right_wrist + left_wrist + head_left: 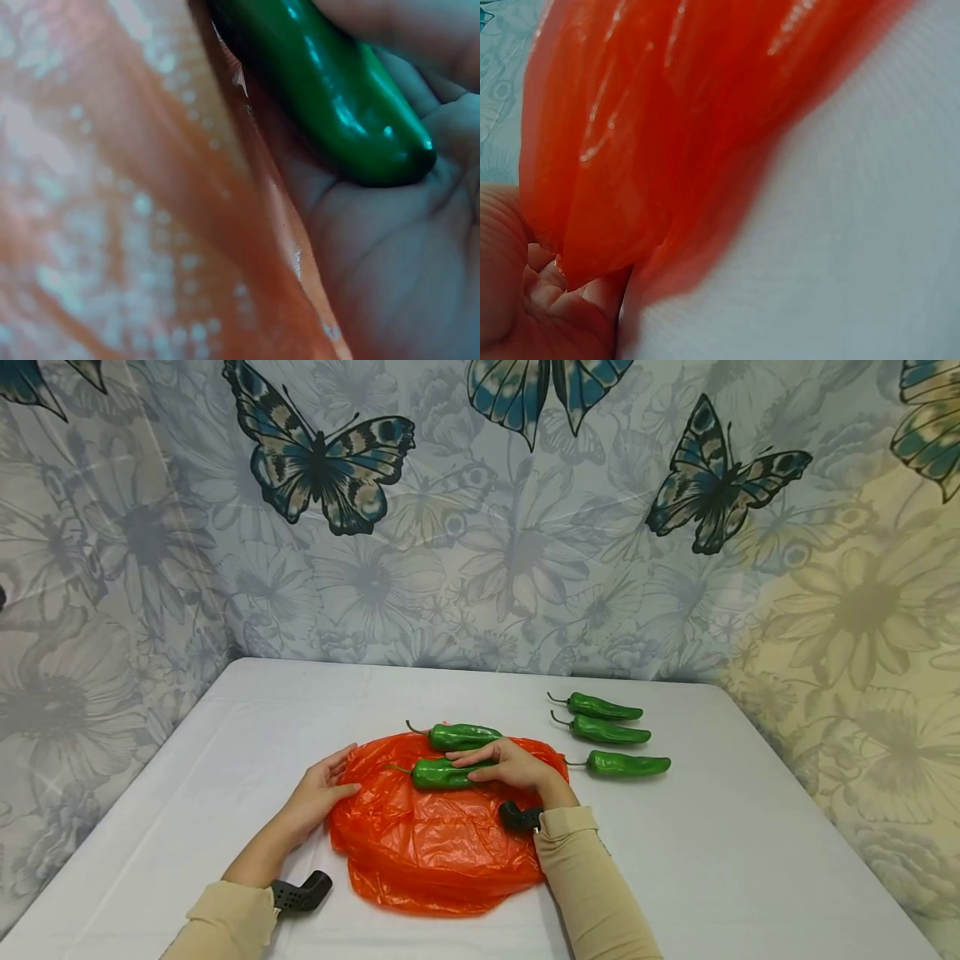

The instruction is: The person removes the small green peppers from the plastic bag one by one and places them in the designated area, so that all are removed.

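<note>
An orange-red plastic bag [450,839] lies crumpled across the middle of the white table. My left hand [321,789] holds its left edge; the left wrist view has a fold of the bag [622,172] between thumb and fingers. Over the bag, my right hand [513,768] grips a green chili pepper [438,774] by its tip end, stem pointing left. In the right wrist view that pepper's rounded tip [375,127] lies against the palm, under the thumb. Just behind it, a second green pepper [459,737] is at the bag's far edge.
To the right of the bag, three more green peppers lie roughly parallel on the table: a far one [603,706], a middle one [611,729] and a near one [628,764]. Behind the table [750,860] hangs a butterfly-patterned cloth [525,560].
</note>
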A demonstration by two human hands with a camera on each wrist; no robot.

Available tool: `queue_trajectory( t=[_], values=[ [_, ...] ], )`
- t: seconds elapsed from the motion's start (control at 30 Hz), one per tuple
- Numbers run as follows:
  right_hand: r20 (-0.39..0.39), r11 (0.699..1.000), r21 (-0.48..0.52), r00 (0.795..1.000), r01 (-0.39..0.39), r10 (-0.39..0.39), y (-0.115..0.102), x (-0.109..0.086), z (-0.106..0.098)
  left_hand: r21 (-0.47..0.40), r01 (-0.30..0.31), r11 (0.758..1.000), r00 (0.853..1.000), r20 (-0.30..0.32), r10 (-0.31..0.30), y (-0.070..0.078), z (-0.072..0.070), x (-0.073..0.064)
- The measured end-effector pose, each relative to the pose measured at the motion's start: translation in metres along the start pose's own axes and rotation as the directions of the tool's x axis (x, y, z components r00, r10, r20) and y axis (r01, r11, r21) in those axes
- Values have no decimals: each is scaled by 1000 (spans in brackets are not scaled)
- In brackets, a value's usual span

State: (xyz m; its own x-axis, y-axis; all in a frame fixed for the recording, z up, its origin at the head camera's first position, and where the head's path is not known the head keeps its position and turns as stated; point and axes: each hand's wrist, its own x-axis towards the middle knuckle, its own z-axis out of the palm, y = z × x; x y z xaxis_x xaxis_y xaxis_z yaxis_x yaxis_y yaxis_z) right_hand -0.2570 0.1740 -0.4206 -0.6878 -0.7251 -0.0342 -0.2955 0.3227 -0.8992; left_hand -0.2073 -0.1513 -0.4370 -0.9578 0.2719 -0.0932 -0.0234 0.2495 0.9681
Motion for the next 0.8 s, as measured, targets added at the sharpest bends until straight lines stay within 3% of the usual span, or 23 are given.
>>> queue_trajectory(
  t=[0.27, 0.47, 0.8],
  values=[
    [-30, 999, -27, 999, 29, -29, -4, -2, -1, 1, 9, 1000, 1000, 0, -9, 0, 1, 1],
    [-83, 999, 29, 996, 39, -36, -8, -6, -4, 5, 16, 1000, 1000, 0, -16, 0, 1, 0],
    [-94, 994, 93, 994, 60, -51, -25, -13, -11, 6, 7, 1000, 1000, -4, -7, -1, 1, 0]
  ],
)
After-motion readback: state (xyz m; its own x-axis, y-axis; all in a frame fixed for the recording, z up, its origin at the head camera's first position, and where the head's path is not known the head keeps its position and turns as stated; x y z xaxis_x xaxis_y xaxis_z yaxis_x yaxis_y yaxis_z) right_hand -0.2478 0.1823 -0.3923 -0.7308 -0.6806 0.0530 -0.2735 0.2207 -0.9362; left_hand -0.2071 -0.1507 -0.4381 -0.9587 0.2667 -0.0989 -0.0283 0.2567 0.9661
